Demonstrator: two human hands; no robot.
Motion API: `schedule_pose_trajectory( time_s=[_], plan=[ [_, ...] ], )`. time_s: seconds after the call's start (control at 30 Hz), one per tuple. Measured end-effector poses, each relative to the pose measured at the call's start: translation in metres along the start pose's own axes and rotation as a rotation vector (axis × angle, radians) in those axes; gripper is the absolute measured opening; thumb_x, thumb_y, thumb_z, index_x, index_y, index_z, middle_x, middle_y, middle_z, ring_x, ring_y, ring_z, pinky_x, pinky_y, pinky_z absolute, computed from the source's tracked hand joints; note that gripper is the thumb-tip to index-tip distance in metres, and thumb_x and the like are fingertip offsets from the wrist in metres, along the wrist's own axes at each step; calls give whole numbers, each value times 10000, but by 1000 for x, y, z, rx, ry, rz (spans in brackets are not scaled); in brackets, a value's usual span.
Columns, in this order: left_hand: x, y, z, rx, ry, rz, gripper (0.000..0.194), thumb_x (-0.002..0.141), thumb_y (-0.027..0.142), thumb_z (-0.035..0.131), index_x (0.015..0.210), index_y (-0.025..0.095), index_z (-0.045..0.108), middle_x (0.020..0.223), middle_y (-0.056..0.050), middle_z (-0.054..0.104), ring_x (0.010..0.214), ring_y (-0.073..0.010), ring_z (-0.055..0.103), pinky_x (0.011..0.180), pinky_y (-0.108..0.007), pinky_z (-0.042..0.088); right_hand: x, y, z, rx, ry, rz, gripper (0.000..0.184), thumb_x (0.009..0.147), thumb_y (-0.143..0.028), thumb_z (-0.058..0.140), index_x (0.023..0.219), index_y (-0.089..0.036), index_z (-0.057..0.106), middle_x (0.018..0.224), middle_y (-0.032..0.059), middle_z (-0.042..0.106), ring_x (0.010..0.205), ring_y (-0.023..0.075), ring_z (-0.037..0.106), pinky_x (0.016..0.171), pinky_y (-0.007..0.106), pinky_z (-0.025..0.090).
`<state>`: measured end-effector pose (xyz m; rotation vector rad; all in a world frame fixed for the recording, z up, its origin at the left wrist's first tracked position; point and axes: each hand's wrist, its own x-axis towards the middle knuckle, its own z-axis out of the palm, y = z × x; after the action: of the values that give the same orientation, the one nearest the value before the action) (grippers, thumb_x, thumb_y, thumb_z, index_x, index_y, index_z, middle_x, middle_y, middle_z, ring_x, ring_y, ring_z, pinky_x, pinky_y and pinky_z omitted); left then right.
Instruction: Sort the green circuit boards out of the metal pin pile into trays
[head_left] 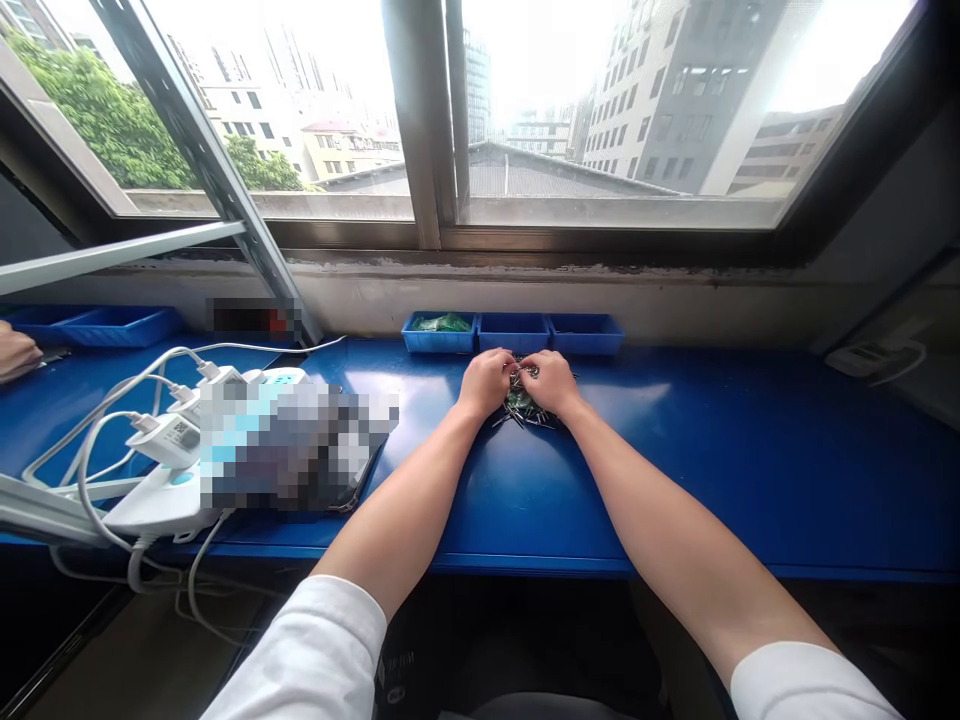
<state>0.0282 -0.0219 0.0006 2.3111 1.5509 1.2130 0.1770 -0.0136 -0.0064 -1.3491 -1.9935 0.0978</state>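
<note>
"Where was the pile of small metallic pieces (525, 410)?"
"On the blue counter (720, 450), with the left hand (486, 385) and right hand (550, 383) curled at its two sides."
"And around the pile?"
"Three blue bins (514, 338) stood just beyond it; a white power strip (154, 503) lay well to its left."

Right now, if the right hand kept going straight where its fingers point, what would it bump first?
The right hand would probably meet the left hand first, or maybe the small pieces between them; depth is hard to judge.
</note>
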Motion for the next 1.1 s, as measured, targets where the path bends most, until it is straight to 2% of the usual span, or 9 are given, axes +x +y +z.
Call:
schedule_pose_trajectory(
  time_s=[0.1,0.2,0.33,0.47,0.67,0.8,0.9,1.0,1.1],
  plan=[
    [1,9,-4,-122,152,35,184,849,275,539,837,194,704,963,-59,659,928,-176,597,869,-289,477,-1,-5,-4,91,32,-106,223,788,-221,613,992,-167,686,967,64,661,936,233,558,868,322,436],
    [-1,19,-8,-276,174,-3,171,842,278,546,825,191,692,873,-36,650,800,-141,598,765,-255,492,-3,-13,-8,209,22,-151,168,809,-226,575,916,-174,694,879,48,674,830,211,582,774,297,450],
    [-2,25,-10,-381,220,-123,165,849,289,533,847,178,656,830,-25,665,749,-131,599,715,-242,481,-5,-18,-13,444,10,-71,209,843,-308,548,891,-172,699,810,27,684,722,174,603,666,262,454],
    [0,21,-9,-439,188,-205,198,856,338,520,846,172,628,727,-9,651,667,-127,591,652,-234,463,-2,-14,-15,607,48,52,212,789,-355,613,857,-169,687,800,34,686,729,180,628,669,271,484],
    [1,17,-9,-369,173,-250,240,861,377,505,796,174,617,687,-9,644,630,-129,569,640,-241,442,1,-11,-12,812,84,137,283,730,-444,666,802,-170,665,689,31,659,660,185,631,628,291,501],
    [1,17,-11,-336,187,-278,261,873,389,487,795,176,618,739,-21,667,668,-136,584,673,-246,449,-1,-16,-17,953,74,210,352,644,-445,723,864,-177,658,741,33,675,657,179,622,565,275,492],
    [1,16,-11,-346,159,-272,286,880,411,475,811,176,624,750,-25,671,678,-141,591,677,-250,455,-2,-18,-22,1014,37,251,364,644,-439,707,888,-172,662,786,46,686,643,171,612,531,266,474],
    [3,14,-11,-301,142,-263,302,888,416,459,878,173,639,823,-47,684,751,-160,611,734,-267,468,-1,-14,-23,1044,54,251,344,682,-420,659,910,-162,668,817,57,693,691,182,629,580,276,491],
    [6,6,-16,-134,184,-239,335,901,392,422,1011,153,629,980,-96,675,895,-197,612,832,-301,464,1,-3,-23,967,122,243,316,695,-385,635,910,-155,669,845,65,696,814,206,649,712,306,516]
  ],
)
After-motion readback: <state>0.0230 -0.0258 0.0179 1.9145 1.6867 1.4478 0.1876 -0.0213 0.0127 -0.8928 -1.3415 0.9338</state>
